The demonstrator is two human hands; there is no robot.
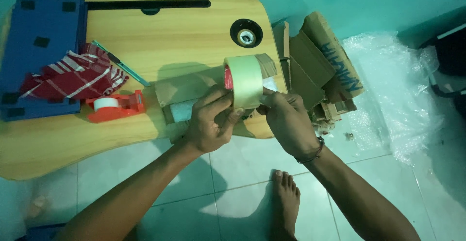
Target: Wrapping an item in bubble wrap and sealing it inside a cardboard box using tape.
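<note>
**Both hands on a roll of tape above a wrapped parcel**

Head view, looking down over a low wooden surface (pixel 145 42) onto a tiled floor (pixel 233 182).

Left hand (pixel 209 124): fingers curled around the near side of a wide roll of pale tape (pixel 245 80), gripping it by the rim. The roll stands on edge, its red inner core facing left.

Right hand (pixel 286 119): closed at the right side of the same roll, fingertips pinched at the tape's outer face. Whether it holds a loose end of tape cannot be told. A dark band sits on this wrist.

The roll is held over the right edge of the surface, just above a parcel wrapped in brown cardboard (pixel 187 89). A strip of bubble wrap shows at the parcel's near end, partly hidden by the left hand.

Other things on the surface:
- a red tape dispenser (pixel 116 106) with a white roll, just left of the parcel;
- a red and white striped cloth (pixel 73 76) lying on a blue board (pixel 41 37) at the left end;
- a slim teal cutter (pixel 121 63) between the cloth and the parcel;
- a round black hole fitting (pixel 246 33) near the far right corner.

On the floor, right of the surface: a heap of torn cardboard pieces (pixel 315 66), and beyond it a sheet of clear bubble wrap (pixel 393 90). A bare foot (pixel 286 197) rests on the tiles between the forearms.
</note>
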